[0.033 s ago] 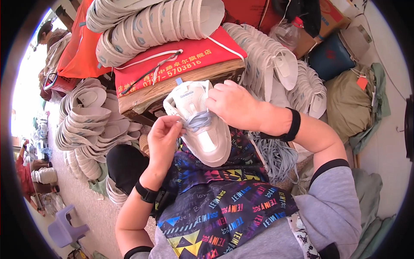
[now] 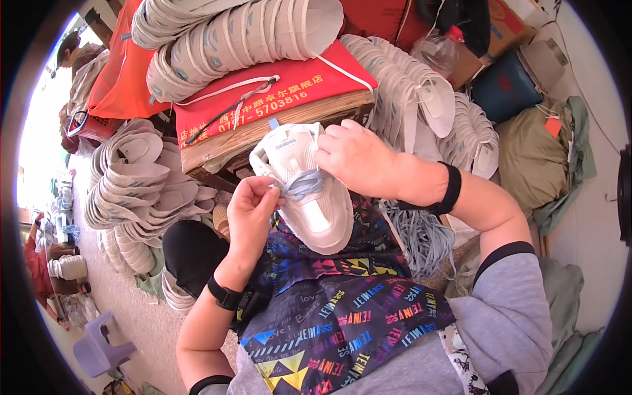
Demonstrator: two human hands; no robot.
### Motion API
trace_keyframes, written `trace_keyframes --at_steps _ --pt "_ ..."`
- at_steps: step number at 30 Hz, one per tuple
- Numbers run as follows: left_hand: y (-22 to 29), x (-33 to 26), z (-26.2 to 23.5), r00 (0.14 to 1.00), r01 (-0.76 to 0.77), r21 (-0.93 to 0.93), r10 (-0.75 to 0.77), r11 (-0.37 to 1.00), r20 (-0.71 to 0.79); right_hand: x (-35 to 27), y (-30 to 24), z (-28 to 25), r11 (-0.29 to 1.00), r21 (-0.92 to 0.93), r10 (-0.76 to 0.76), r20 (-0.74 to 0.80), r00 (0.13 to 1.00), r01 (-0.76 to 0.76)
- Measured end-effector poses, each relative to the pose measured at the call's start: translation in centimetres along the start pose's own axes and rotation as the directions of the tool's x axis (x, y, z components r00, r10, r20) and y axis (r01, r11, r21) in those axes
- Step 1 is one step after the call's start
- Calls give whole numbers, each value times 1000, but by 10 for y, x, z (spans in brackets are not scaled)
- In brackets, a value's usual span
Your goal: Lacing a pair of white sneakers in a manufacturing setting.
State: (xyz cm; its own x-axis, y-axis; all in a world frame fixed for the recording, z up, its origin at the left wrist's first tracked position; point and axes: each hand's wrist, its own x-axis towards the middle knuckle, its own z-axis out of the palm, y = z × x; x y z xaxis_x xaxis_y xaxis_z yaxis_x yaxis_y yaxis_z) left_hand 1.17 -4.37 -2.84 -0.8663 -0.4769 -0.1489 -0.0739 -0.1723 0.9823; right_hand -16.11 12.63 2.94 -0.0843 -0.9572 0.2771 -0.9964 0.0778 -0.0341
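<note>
A white and cream shoe upper (image 2: 334, 214) with a pale blue lace (image 2: 303, 185) across its front rests toe-down over my lap, against the front of a wooden stand. My left hand (image 2: 252, 204) pinches the upper's left edge beside the lace, thumb and forefinger together. On the opposite side, my right hand (image 2: 352, 158) is closed at the upper's right edge, fingers curled. Its fingertips are partly hidden, as is whatever bit of lace they may hold. A blue loop tab sticks up at the upper's far end.
Nested uppers (image 2: 243, 46) lie on a red cloth (image 2: 342, 69) over the wooden stand (image 2: 276, 125). More stacks stand left (image 2: 128, 184) and right (image 2: 408, 92). Loose blue laces (image 2: 424, 240) hang by my right side. A purple stool (image 2: 102, 345) is at lower left.
Both hands stay at the shoe upper. My right forearm and fingers have shifted very slightly.
</note>
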Motion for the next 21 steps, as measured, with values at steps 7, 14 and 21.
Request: trace_keyframes --at_steps 7,14,21 --pt "2 6 -3 992 129 -51 -128 990 20 12 16 -6 991 -43 -128 -50 991 126" --pt "17 21 -4 999 10 209 -20 978 44 21 30 -5 980 139 -161 118 980 144" --pt "38 20 5 952 -306 701 227 644 207 23 37 -2 969 196 -178 147 973 148"
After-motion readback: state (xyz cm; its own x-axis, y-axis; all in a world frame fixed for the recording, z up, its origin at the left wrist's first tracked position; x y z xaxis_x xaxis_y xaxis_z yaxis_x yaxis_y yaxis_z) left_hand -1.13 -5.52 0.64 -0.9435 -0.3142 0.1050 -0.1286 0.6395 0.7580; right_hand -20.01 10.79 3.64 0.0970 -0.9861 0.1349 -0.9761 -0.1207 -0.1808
